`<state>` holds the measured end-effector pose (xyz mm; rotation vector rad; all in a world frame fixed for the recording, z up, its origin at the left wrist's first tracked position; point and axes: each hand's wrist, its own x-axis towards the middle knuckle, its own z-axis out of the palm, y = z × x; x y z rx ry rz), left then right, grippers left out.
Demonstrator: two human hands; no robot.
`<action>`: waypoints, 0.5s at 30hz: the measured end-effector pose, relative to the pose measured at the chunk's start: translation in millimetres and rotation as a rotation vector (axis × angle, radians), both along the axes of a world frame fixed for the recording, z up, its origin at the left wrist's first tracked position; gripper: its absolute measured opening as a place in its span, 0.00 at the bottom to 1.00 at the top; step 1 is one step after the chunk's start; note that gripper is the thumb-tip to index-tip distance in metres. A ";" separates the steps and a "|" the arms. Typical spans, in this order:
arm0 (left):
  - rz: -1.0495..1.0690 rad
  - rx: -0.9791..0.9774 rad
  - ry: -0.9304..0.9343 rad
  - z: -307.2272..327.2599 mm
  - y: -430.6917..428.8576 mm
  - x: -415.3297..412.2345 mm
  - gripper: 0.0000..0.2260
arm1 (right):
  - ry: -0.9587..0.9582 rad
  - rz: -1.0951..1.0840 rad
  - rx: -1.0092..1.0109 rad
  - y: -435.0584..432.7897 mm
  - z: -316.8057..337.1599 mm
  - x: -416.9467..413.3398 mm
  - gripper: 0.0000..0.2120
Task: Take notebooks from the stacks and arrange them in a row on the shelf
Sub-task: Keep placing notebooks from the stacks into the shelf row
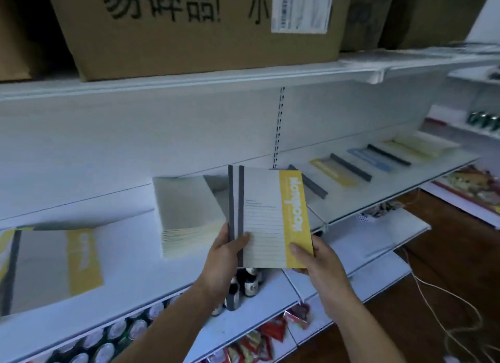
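Held above shelf [130, 270] front edge: yellow-banded notebooks [265, 216], gripped at bottom corners by left hand [221, 257] and right hand [318, 260]. Stack [189, 211] just behind, row [334, 172] toward right end.

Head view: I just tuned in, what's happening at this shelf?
A person holds a yellow-banded notebook in front of the shelf. The left hand grips its grey spine edge, and the right hand pinches the yellow corner. A second spine shows just behind it. A stack lies behind, and a row of notebooks lies further right.
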<state>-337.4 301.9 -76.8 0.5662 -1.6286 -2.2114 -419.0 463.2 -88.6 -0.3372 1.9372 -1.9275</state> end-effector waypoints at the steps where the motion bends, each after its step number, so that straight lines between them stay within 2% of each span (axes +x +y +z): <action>1: -0.021 -0.005 -0.006 -1.9 13.6 -10.8 0.15 | -0.001 -0.027 0.003 13.5 -1.5 -8.8 0.08; 5: -0.047 -0.085 -0.028 -8.2 41.7 -49.0 0.14 | 0.017 -0.086 0.040 40.3 -11.6 -44.6 0.09; 11: -0.078 -0.239 -0.033 -32.5 37.1 -105.2 0.15 | 0.065 -0.081 0.149 38.9 -20.5 -99.9 0.05; 15: 0.025 -0.346 -0.058 -45.3 25.0 -150.3 0.13 | 0.076 -0.058 0.231 27.6 -21.0 -153.6 0.03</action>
